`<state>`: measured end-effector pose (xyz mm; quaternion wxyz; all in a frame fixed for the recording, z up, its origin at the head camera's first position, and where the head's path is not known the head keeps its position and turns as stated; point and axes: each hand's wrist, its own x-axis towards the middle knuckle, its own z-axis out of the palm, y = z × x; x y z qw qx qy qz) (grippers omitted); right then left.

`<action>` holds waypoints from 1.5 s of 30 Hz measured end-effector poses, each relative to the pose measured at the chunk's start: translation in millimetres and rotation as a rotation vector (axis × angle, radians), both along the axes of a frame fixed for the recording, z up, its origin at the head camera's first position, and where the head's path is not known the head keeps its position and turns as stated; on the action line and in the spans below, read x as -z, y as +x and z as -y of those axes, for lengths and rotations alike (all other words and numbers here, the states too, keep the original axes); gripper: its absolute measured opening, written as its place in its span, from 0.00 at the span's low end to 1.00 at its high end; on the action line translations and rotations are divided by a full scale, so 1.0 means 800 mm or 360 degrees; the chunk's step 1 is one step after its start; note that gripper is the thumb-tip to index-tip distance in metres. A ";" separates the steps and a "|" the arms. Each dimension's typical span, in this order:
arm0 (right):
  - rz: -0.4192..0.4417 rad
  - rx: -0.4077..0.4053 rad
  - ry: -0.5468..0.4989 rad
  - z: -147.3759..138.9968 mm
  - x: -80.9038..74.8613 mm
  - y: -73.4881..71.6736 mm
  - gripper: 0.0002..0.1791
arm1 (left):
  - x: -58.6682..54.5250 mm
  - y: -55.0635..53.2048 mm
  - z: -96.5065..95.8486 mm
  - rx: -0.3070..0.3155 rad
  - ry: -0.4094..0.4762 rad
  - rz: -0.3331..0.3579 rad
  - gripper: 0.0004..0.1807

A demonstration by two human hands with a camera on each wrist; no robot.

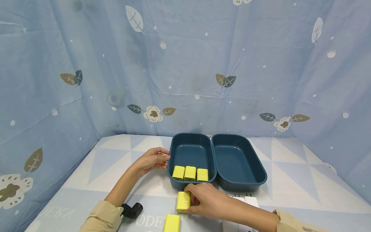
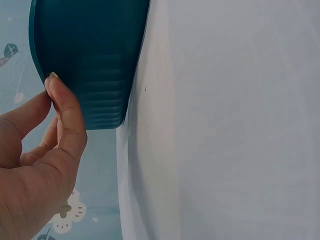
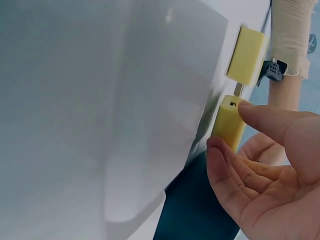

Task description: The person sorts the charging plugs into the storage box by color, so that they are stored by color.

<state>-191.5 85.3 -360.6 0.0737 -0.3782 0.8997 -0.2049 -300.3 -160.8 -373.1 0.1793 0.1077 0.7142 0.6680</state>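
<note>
My right hand [image 1: 210, 200] pinches a yellow charger plug [image 1: 183, 202] between thumb and fingers, just in front of the left blue bin [image 1: 174, 184]. In the right wrist view its port faces the thumb. Another yellow charger [image 1: 172, 223] lies nearer to me, prongs pointing away. Three yellow chargers [image 1: 189, 174] stand in a row at the near end inside the left bin. My left hand [image 1: 152, 160] holds that bin's left rim; in the left wrist view the thumb and fingertips meet at the rim [image 2: 36, 60].
A second blue bin [image 1: 258, 183], with nothing in it, stands against the right side of the first. Several white chargers [image 1: 251, 201] lie in front of it, partly hidden under my right forearm. Behind the table hangs a blue patterned curtain [image 1: 185, 64].
</note>
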 end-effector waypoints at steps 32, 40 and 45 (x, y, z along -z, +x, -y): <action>0.0233 0.0046 -0.0236 -0.040 -0.016 0.018 0.24 | 0.001 0.000 0.001 0.0015 0.0029 -0.0004 0.18; 0.0255 0.0025 -0.0286 -0.051 -0.020 0.023 0.25 | 0.002 -0.001 0.000 0.0007 0.0028 0.0004 0.18; 0.0258 0.0019 -0.0338 -0.058 -0.024 0.024 0.25 | 0.002 -0.001 0.000 -0.0001 0.0022 0.0007 0.18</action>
